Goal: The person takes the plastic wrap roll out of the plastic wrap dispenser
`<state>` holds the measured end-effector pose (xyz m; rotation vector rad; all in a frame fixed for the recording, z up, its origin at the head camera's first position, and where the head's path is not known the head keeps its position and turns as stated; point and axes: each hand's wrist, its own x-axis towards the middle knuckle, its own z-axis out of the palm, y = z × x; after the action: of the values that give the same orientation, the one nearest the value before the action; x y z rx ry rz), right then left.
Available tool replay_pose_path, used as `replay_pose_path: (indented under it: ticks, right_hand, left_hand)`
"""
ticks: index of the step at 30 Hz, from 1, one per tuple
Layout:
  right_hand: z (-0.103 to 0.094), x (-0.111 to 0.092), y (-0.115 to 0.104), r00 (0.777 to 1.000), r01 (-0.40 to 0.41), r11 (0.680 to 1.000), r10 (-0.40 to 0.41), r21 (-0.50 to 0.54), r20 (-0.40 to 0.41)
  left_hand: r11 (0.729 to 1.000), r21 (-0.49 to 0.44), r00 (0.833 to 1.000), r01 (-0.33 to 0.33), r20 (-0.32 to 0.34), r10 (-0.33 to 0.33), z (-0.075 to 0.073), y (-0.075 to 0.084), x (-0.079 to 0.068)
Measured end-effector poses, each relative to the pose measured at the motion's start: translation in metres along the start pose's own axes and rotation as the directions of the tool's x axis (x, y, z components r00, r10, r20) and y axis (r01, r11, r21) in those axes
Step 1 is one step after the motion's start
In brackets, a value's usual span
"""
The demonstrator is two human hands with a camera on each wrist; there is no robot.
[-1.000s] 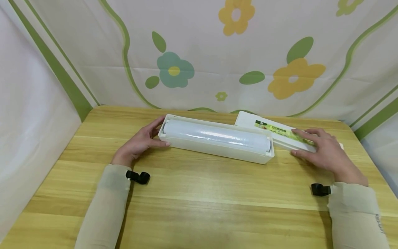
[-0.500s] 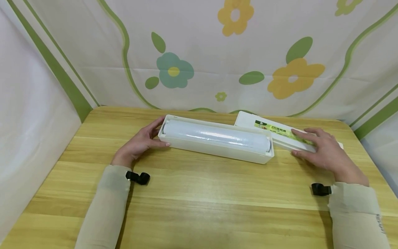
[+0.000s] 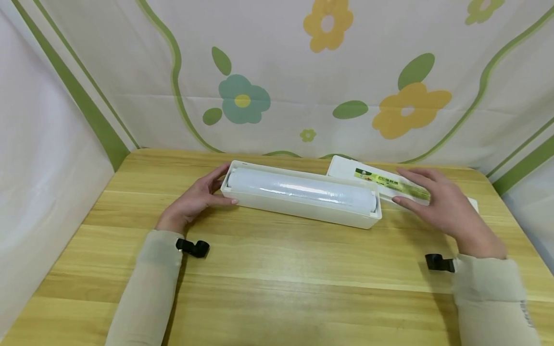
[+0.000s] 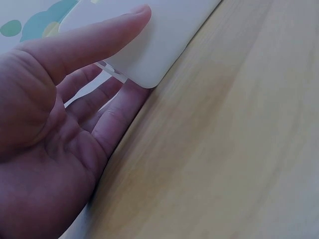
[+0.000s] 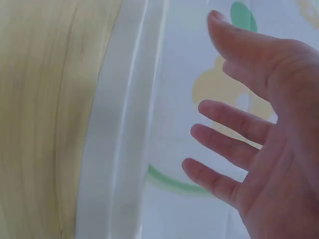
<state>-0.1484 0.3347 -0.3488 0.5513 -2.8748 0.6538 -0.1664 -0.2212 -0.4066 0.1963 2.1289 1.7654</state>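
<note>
In the head view, a long white cling film box lies without its lid in the middle of the table. A shiny roll of cling film fills it. My left hand holds the box's left end, thumb on the front wall and fingers behind; the left wrist view shows the thumb on the white wall. To the right lies the white lid with a green and yellow label. Over the lid hovers my right hand, its fingers spread, apart from the lid in the right wrist view.
The wooden table stretches in front of the box. A white curtain with printed flowers hangs just behind the table's back edge. The lid's left end sits close behind the box's right end.
My right hand has let go of the lid, lifting and shifting a little left. The left hand, the box and the lid stay in place.
</note>
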Motion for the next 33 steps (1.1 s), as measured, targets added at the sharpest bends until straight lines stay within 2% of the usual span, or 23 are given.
replay_pose_path:
  ticks: [5, 11, 17, 22, 24, 33]
  right_hand:
    - [0.005, 0.006, -0.020, 0.999, 0.024, 0.999, -0.023, 0.032, -0.030]
    - [0.017, 0.016, -0.042, 0.993, 0.107, 0.994, -0.106, 0.029, -0.051]
    - [0.028, 0.024, -0.059, 0.970, 0.222, 0.974, -0.217, 0.033, -0.104]
    - [0.036, 0.030, -0.072, 0.949, 0.298, 0.954, -0.295, 0.013, -0.111]
    - [0.038, 0.031, -0.075, 0.950, 0.296, 0.955, -0.296, -0.006, -0.099]
    - [0.044, 0.037, -0.089, 0.981, 0.195, 0.978, -0.196, -0.068, -0.005]
  left_hand:
    - [1.000, 0.007, 1.000, 0.000, 0.000, 0.000, 0.000, 0.000, 0.002]
    - [1.000, 0.008, 1.000, 0.006, 0.009, -0.006, 0.003, 0.001, 0.004]
    - [1.000, 0.024, 1.000, 0.019, 0.005, -0.019, 0.004, 0.001, 0.006]
    - [1.000, 0.000, 1.000, 0.007, 0.011, -0.007, 0.005, 0.001, 0.007]
    - [1.000, -0.004, 1.000, 0.004, 0.015, -0.003, 0.005, 0.000, 0.007]
    - [1.000, 0.002, 1.000, -0.009, 0.000, 0.009, 0.002, 0.001, 0.005]
